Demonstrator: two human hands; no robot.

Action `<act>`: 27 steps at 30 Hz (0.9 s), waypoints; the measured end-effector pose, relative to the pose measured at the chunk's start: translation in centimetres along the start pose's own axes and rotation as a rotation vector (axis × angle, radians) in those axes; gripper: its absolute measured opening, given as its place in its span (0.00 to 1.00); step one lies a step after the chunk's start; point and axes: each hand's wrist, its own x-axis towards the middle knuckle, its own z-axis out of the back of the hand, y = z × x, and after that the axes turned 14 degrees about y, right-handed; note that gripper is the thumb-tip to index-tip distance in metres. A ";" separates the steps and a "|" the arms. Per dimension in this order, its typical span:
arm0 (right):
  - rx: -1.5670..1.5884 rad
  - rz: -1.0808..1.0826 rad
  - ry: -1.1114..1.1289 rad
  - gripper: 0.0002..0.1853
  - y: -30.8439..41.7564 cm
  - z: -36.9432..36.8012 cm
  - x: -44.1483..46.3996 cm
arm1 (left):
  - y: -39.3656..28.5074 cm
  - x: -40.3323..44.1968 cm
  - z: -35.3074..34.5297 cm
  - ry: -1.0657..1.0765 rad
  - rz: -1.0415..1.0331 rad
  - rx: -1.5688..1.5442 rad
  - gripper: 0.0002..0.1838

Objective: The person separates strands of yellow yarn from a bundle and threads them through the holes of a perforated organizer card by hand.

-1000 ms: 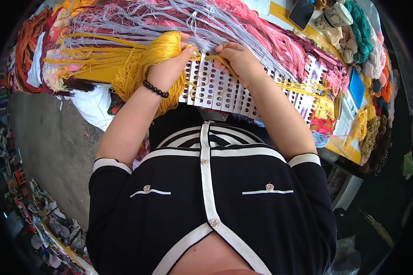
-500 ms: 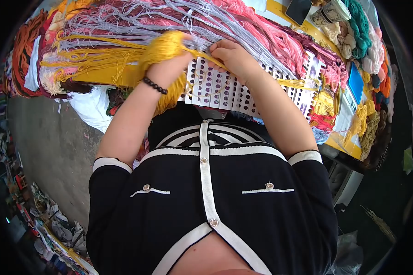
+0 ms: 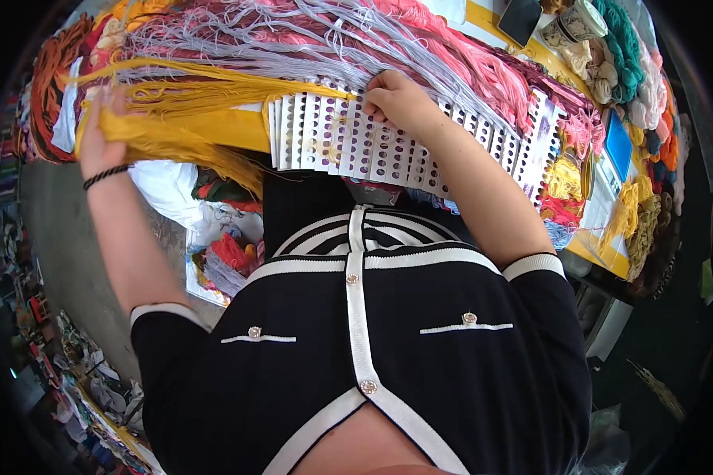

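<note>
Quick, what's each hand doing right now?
Left hand: holding yellow thread, fingers motion-blurred.
Right hand: fingers curled closed at the white punched cards; whether they pinch any thread can't be told.

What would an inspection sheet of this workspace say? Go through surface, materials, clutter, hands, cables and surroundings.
Surface: yellow tabletop, mostly covered.
Materials: yellow thread in long strands; white punched cards overlapping in a row; lilac-grey thread and pink thread spread behind.
Clutter: dark phone, patterned cup, teal yarn, blue flat item.
Hands: left hand carries yellow thread, grip blurred; right hand over the cards, fingers curled where yellow strands reach them, pinch hidden.
Cables: nothing seen.
Surroundings: grey floor at left; clear plastic bag lower right.
</note>
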 end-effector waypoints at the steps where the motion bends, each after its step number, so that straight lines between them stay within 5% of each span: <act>1: -0.002 0.009 0.000 0.09 0.3 0.0 -0.2 | -1.8 -0.3 1.7 -0.049 0.014 0.061 0.19; 3: 0.092 -0.002 -0.015 0.14 0.8 -0.2 -0.7 | -6.8 -2.6 3.9 -0.004 -0.134 0.127 0.21; 4: 0.085 0.006 -0.007 0.14 0.8 -0.2 -0.8 | -11.5 -1.2 12.0 0.470 0.042 -0.161 0.17; 7: 0.107 0.046 0.048 0.22 0.2 0.1 -0.5 | -23.1 -4.1 18.5 0.246 -0.196 -0.292 0.11; 8: 0.098 0.059 0.058 0.22 0.1 0.1 -0.6 | -28.1 -4.4 23.7 0.323 -0.241 -0.253 0.10; 14: 0.019 0.233 0.114 0.23 -0.4 0.1 -1.8 | -31.7 -13.2 22.2 0.245 -0.411 -0.282 0.08; 19: -0.145 0.371 -0.012 0.22 -0.6 -1.7 -2.3 | -24.2 -17.5 16.1 0.389 -0.348 -0.403 0.09; 24: -0.860 0.685 -0.154 0.11 2.3 -5.9 -1.7 | -12.1 -20.1 9.9 0.302 -0.214 -0.407 0.11; 27: -1.298 0.561 -0.163 0.16 4.2 -8.7 -0.5 | -6.4 -21.5 8.5 0.275 -0.199 -0.337 0.11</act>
